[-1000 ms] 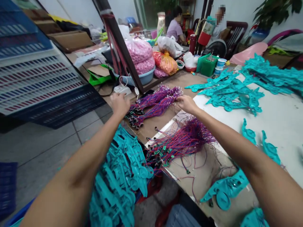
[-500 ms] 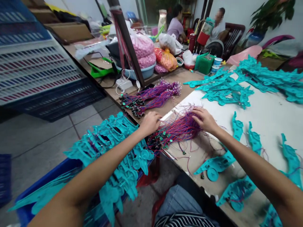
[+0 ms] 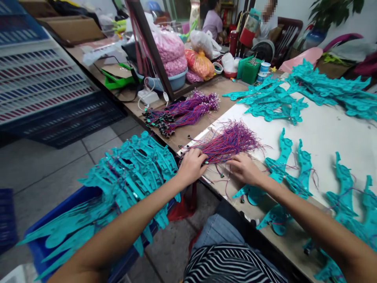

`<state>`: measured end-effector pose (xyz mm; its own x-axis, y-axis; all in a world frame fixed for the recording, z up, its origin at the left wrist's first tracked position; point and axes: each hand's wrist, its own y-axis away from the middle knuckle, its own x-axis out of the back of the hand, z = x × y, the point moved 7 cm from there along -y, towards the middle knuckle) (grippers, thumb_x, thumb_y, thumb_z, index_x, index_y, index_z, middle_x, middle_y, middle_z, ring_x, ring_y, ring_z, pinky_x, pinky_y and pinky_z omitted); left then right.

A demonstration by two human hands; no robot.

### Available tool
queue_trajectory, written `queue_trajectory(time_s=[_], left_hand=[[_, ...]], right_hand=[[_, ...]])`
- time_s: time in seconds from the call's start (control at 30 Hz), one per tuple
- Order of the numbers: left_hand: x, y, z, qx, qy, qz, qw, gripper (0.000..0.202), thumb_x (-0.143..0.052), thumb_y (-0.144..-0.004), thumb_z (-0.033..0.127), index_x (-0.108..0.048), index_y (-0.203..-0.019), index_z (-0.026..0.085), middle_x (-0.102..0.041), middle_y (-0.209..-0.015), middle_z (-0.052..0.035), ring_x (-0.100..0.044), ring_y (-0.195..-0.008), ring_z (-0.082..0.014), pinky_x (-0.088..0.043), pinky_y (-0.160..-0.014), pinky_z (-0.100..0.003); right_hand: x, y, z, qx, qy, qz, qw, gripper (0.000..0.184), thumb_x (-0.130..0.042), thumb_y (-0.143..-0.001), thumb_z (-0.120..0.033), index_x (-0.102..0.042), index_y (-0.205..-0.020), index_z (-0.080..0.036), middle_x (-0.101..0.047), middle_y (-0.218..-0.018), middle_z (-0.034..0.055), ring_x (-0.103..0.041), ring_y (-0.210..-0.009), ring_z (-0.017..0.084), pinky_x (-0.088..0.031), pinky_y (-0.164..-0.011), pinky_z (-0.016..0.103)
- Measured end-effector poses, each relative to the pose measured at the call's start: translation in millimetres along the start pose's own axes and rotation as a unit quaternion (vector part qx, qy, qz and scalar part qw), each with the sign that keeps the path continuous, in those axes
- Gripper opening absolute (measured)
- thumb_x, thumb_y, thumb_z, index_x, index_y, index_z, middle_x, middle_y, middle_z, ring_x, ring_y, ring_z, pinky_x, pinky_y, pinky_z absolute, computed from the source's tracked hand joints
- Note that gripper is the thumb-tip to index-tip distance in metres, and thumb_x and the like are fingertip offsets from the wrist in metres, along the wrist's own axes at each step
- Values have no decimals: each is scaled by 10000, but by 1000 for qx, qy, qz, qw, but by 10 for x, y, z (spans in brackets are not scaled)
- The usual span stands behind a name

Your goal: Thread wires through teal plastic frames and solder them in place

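A loose bundle of red, blue and purple wires lies on the table corner, its thin ends fanned toward the right. My left hand is closed over the bundle's left end, where small dark and green connectors are mostly covered. At the bundle's lower right edge, my right hand has its fingers curled together; what they pinch, if anything, is hidden. A few stray wires with connectors hang below, between the hands. Close to my right forearm lie turquoise plastic parts with wires attached.
A second wire bundle lies behind. At my left, a blue crate is heaped with turquoise parts. More turquoise parts are piled at the far right. Stacked crates stand at left. Two people sit in the background.
My right hand has moved from the fanned wire ends down toward the bundle's lower edge. My left hand has shifted from above the bundle's left end onto its connectors. The view has tilted slightly.
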<state>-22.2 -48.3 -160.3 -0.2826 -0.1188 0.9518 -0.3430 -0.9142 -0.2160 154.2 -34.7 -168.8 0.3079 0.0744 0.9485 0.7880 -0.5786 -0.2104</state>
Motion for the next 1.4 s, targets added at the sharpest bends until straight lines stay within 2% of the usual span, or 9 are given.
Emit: queue_trajectory(time_s=[0.2,0.3,0.5,0.67,0.83,0.97,1.13,1.27,1.4], left_hand=[[81,165,-159,81,19,90,992,261,-637,-845,294,-598,-1058,148,-593,-1036,-125,-526,-1014,-283,-442,-899,-408],[122,244,-211,121,23,136,983,256,-631,-857,384,-616,-982,162,-608,-1001,-121,-528,-1012,-287,-436,-907,-407],[84,118,-270,222,-18,94,970,235,-597,-877,348,-638,-1017,164,-659,-964,-116,-558,-983,-299,-433,-837,-403],[150,-117,-294,183,-67,2,981,193,-625,-848,290,-699,-996,191,-680,-1016,-130,-563,-1042,-320,-432,-839,-412],[550,-220,-239,143,59,74,985,217,-571,-857,311,-699,-763,163,-699,-793,-75,-608,-803,-218,-445,-750,-326],[896,-321,-99,128,274,115,946,283,-551,-832,363,-687,-727,138,-625,-615,-2,-507,-564,-118,-384,-563,-234],[1146,-380,119,100,334,136,927,303,-566,-812,381,-683,-700,125,-614,-601,0,-465,-535,-97,-336,-516,-218],[985,-172,191,82,291,100,948,270,-568,-832,346,-669,-687,143,-624,-612,5,-513,-572,-110,-377,-563,-227],[462,163,278,31,197,-2,980,191,-577,-844,245,-662,-692,166,-670,-702,-23,-591,-691,-152,-435,-661,-257]], right_hand=[[-205,-7,-272,5,30,-78,997,219,-499,-927,-179,-690,-826,-148,-631,-810,86,-524,-813,190,-354,-741,326],[-189,37,-380,29,-43,-82,995,165,-523,-918,-170,-684,-889,-160,-657,-861,72,-558,-832,174,-383,-748,302],[-10,24,-174,-48,-81,43,995,168,-513,-898,-145,-680,-889,-161,-668,-846,86,-585,-805,184,-432,-735,304],[121,42,24,-85,-114,108,984,174,-523,-872,-139,-692,-884,-178,-696,-841,81,-611,-802,190,-463,-743,314],[313,129,292,-160,-119,160,967,182,-529,-856,-186,-708,-882,-209,-714,-850,65,-627,-780,188,-481,-738,317],[455,62,526,-209,-113,203,950,202,-526,-850,-223,-709,-932,-204,-720,-912,75,-632,-794,205,-496,-751,343],[364,-176,665,-239,-62,168,954,260,-603,-816,-225,-685,-1060,-193,-688,-933,94,-613,-872,233,-491,-815,376],[281,-255,811,-296,-46,100,949,102,-622,-804,-199,-717,-840,-204,-690,-878,86,-617,-837,215,-477,-760,331],[458,-308,957,-313,-74,82,943,93,-633,-786,-177,-715,-748,-200,-685,-708,30,-618,-692,170,-460,-675,292]])
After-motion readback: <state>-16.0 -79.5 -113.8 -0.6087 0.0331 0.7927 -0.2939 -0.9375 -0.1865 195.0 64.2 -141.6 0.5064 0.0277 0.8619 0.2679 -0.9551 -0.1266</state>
